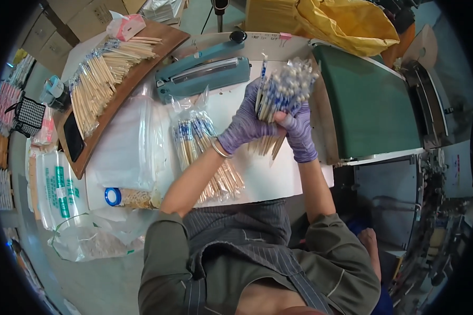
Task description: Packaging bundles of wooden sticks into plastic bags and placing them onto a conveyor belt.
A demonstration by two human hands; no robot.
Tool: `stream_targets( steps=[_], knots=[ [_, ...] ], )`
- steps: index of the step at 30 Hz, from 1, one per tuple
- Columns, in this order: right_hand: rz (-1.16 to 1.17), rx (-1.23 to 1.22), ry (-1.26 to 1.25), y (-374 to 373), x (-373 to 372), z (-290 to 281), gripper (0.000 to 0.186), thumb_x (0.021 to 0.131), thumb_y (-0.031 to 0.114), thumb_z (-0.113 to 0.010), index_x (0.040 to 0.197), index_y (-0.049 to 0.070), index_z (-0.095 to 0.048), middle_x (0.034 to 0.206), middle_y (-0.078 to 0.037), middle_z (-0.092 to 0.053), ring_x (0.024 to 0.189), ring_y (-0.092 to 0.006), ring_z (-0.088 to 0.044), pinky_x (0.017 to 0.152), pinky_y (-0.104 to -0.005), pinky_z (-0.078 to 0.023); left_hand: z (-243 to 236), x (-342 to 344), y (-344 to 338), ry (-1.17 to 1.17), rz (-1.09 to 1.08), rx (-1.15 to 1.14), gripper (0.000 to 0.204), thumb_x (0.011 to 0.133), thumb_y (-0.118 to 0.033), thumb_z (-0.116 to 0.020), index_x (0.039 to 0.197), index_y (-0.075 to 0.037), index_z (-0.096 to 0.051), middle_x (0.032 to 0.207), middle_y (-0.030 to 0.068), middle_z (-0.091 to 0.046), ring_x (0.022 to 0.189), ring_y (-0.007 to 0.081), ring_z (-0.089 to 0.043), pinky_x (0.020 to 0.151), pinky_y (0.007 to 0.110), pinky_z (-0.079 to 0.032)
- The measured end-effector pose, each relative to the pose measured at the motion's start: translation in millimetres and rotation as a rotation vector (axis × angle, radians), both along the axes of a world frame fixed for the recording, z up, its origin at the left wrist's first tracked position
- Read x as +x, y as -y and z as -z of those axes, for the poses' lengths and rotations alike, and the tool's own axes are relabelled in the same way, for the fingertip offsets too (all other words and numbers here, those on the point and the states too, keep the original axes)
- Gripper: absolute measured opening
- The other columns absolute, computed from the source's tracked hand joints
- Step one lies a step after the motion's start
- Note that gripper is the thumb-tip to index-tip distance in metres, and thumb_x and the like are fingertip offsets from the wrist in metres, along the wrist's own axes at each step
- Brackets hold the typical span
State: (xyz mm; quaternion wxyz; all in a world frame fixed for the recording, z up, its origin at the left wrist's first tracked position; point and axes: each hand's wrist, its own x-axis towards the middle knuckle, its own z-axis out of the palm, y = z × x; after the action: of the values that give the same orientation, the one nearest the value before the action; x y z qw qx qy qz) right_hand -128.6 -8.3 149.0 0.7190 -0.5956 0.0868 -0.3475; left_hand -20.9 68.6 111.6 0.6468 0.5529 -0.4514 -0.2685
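- Left hand [247, 123], in a purple fingerless glove, grips the left side of the bundle of sticks [289, 89], fingers curled round it.
- Right hand [298, 131], gloved the same way, is closed on the bundle's right side, its thumb across the front.
- The bundle is held tilted above the white tabletop [270, 181], toward the right edge; the sticks have blue-patterned wrappers and pale round tips.
- A clear bag of sticks [202, 152] lies left of the left hand, reaching down to the near edge.
- A teal bag sealer [205, 73] sits along the far edge.
- Clear plastic bags [123, 142] lie in a pile toward the left edge.
- A bottle [136, 198] with a blue lid lies on its side at the near edge, toward the left corner.
- A brown board [110, 113] slants along the left edge, carrying more wrapped sticks [94, 81] and, at its near end, a black phone [73, 137].
- Beyond the right edge is a green belt [368, 105].
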Motion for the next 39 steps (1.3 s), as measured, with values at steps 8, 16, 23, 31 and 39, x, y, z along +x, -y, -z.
stream_targets(
  steps=[8,16,23,31,39],
  knots=[
    [0.072,-0.298,0.072,-33.5,-15.2,-13.0,0.092,0.051,0.025,-0.081,0.127,0.005,-0.033,0.116,-0.011,-0.046,0.1,-0.0202,-0.048,0.088,-0.0318,-0.038,-4.9,-15.8,-29.4,0.021,0.351,-0.098,0.086,0.053,-0.028,-0.08,0.121,-0.002,-0.034,0.117,0.0111,-0.045,0.106,0.0213,-0.044,0.093,0.03,-0.033],
    [-0.431,0.295,-0.405,-93.3,-32.5,34.5,0.041,0.062,0.032,-0.068,0.086,-0.002,-0.062,0.085,-0.008,-0.061,0.083,-0.0152,-0.056,0.077,-0.0265,-0.043,20.4,-98.9,-154.6,-1.089,0.228,0.164,0.046,0.079,-0.035,-0.055,0.11,-0.002,-0.047,0.096,0.0063,-0.057,0.091,0.0176,-0.056,0.082,0.026,-0.044],
    [-0.52,0.29,-0.433,-117.1,-18.1,38.4,0.035,0.062,0.031,-0.064,0.069,-0.002,-0.058,0.069,-0.008,-0.057,0.059,-0.0136,-0.054,0.055,-0.0245,-0.044,33.5,-38.0,-209.0,0.409,-0.513,0.244,0.033,0.083,-0.033,-0.048,0.085,-0.001,-0.052,0.073,0.0187,-0.053,0.068,0.0339,-0.053,0.061,0.037,-0.041],
    [-0.403,0.231,-0.471,-113.0,-18.3,96.1,0.028,0.069,0.029,-0.064,0.071,0.001,-0.061,0.061,0.001,-0.055,0.054,-0.0063,-0.05,0.05,-0.0204,-0.04,11.0,-29.4,-160.1,0.135,-0.378,0.214,0.017,0.082,-0.02,-0.051,0.077,-0.004,-0.048,0.052,0.0117,-0.048,0.047,0.0252,-0.051,0.049,0.035,-0.041],
    [-0.396,0.386,-0.447,-110.0,-27.5,84.6,0.026,0.068,0.025,-0.063,0.07,0.0,-0.06,0.063,-0.003,-0.058,0.054,-0.0086,-0.053,0.052,-0.0233,-0.044,58.5,0.1,-211.6,0.994,-0.245,0.563,0.015,0.076,-0.017,-0.055,0.086,-0.007,-0.053,0.082,0.0116,-0.052,0.077,0.0267,-0.052,0.068,0.038,-0.043]
  ],
)
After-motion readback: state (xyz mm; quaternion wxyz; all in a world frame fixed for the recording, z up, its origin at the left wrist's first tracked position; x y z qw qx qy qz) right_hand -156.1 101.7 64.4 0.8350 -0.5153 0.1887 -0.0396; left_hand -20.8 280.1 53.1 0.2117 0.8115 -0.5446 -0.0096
